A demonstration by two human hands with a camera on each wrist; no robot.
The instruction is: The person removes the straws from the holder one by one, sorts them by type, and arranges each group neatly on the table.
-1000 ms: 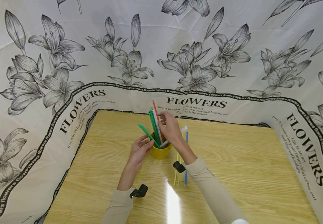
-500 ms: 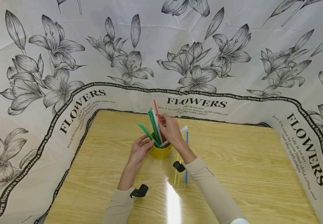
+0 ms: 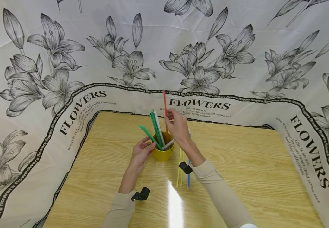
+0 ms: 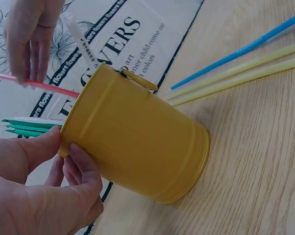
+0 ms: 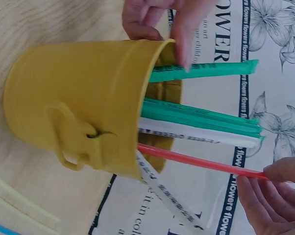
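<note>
A yellow metal bucket [image 3: 162, 155] with small side handles stands upright on the table. My left hand [image 3: 141, 154] holds it at the rim, with the thumb over the edge and fingers against the outer wall. Between thumb and fingers, my right hand [image 3: 179, 127] pinches a red straw [image 5: 201, 161] by its upper part. The straw's lower end is hidden inside the bucket. Several green paper-wrapped straws [image 5: 206, 117] and a white-wrapped one [image 5: 196, 134] lean out of the bucket. Another white-wrapped straw [image 5: 169, 196] slants over the rim near one handle.
Yellow straws [image 4: 245, 71] and a blue straw [image 4: 235, 52] lie on the wooden table [image 3: 238, 158], right of the bucket and partly under the right forearm. A white cloth printed with flowers [image 3: 198, 72] hangs around the table's back and sides.
My right hand has moved up and slightly right with the red straw, which now sticks out higher and stands more upright. My left hand stays at the bucket's rim.
</note>
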